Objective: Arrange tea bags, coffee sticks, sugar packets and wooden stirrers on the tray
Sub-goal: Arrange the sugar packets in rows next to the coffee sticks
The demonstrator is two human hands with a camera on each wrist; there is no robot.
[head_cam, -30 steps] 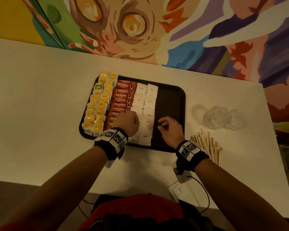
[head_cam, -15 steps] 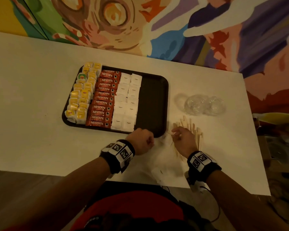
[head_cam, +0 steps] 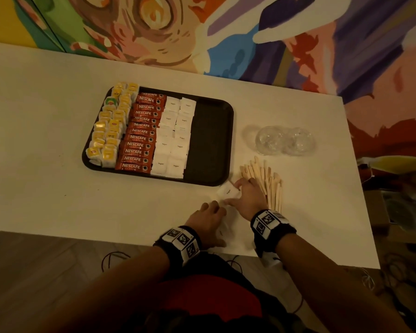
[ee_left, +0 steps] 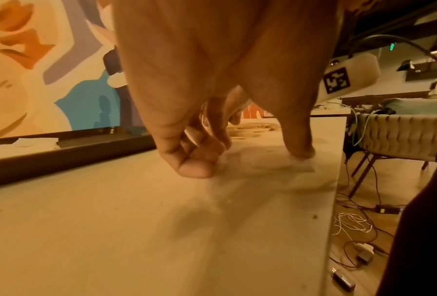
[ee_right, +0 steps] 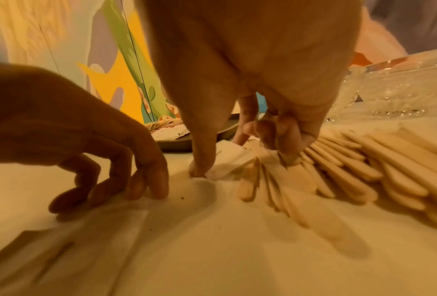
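The black tray holds yellow tea bags at its left, then red coffee sticks, then white sugar packets; its right strip is bare. Wooden stirrers lie fanned on the table, right of the tray. My right hand pinches a loose sugar packet between thumb and forefinger, its other fingers touching the stirrers. My left hand, fingers curled, presses thumb and fingertips onto another flat sugar packet near the front edge.
Clear plastic cups lie on the table behind the stirrers. The table's front edge runs just under my wrists. A painted wall stands behind the table. Cables lie on the floor.
Both hands have left the tray and come down to the table in front of it. My right hand went to the stirrers, then took a loose sugar packet; my left settled on another.
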